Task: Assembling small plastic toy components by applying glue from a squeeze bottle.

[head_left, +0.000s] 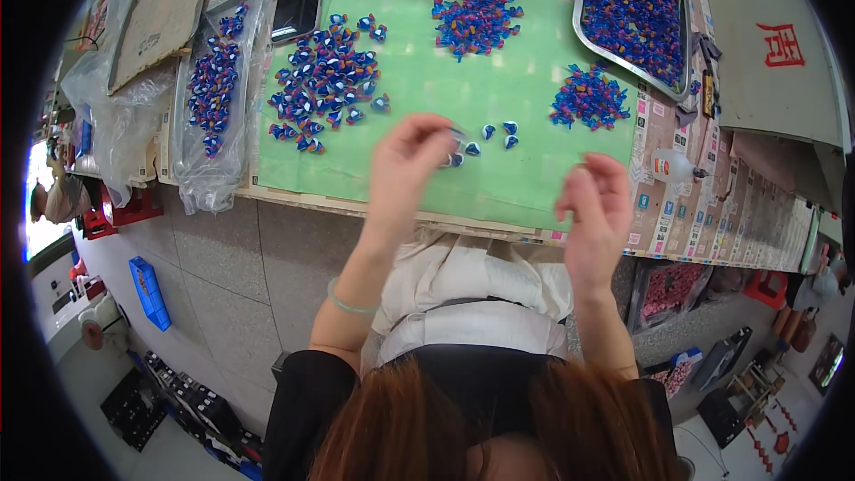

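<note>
Blue-and-white small piece (458, 134) at left hand (417, 153), thumb and fingertips seemingly pinched on it, likely for fine control; right hand (597, 196) half curled, cannot tell whether holding anything; loose pieces (473, 150) between hands on green mat (410, 62), presumably for easy reach; piles (325, 80) lie apart, perhaps against mixing; metal tray (614, 60) beyond, full of blue-red-orange bits (631, 9); far left, plastic-draped tray (183, 116) holding bluish pieces (212, 80)
</note>
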Demonstrator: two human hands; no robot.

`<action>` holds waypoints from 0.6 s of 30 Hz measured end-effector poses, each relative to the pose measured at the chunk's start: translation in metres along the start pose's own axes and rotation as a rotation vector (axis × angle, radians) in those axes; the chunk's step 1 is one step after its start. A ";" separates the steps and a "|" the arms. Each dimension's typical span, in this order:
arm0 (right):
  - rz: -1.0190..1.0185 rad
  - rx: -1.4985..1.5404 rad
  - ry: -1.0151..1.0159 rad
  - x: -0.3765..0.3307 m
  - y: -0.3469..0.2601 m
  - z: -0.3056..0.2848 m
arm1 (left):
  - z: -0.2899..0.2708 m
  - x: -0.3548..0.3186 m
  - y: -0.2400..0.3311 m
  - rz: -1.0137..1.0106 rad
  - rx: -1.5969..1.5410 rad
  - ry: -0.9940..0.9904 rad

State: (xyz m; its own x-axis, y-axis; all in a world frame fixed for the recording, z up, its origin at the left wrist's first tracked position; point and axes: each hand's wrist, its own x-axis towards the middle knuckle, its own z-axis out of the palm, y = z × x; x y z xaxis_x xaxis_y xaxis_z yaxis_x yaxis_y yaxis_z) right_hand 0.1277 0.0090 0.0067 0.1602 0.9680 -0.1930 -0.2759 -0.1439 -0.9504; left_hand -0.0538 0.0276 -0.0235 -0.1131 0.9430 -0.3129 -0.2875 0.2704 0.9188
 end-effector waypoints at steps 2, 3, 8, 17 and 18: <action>-0.216 -0.128 0.271 0.003 0.009 -0.029 | -0.029 0.017 -0.007 0.193 0.371 0.258; -0.308 -0.202 0.466 0.005 0.014 -0.045 | -0.033 0.022 -0.005 0.194 0.371 0.259; -0.542 -0.550 0.787 0.029 0.013 -0.108 | -0.012 0.030 0.000 0.542 0.901 0.349; -0.276 -0.456 0.461 0.068 0.026 -0.135 | 0.036 0.023 -0.020 0.687 1.156 -0.045; -0.276 -0.451 0.460 0.066 0.022 -0.130 | 0.037 0.020 -0.015 0.537 0.990 -0.020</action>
State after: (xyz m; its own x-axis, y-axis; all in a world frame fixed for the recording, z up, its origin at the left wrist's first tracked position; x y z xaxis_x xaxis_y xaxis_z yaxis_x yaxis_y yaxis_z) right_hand 0.2554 0.0430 -0.0591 0.5800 0.8106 0.0804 0.2364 -0.0730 -0.9689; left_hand -0.0168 0.0497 -0.0347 0.0228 0.9841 0.1762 0.6759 -0.1451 0.7226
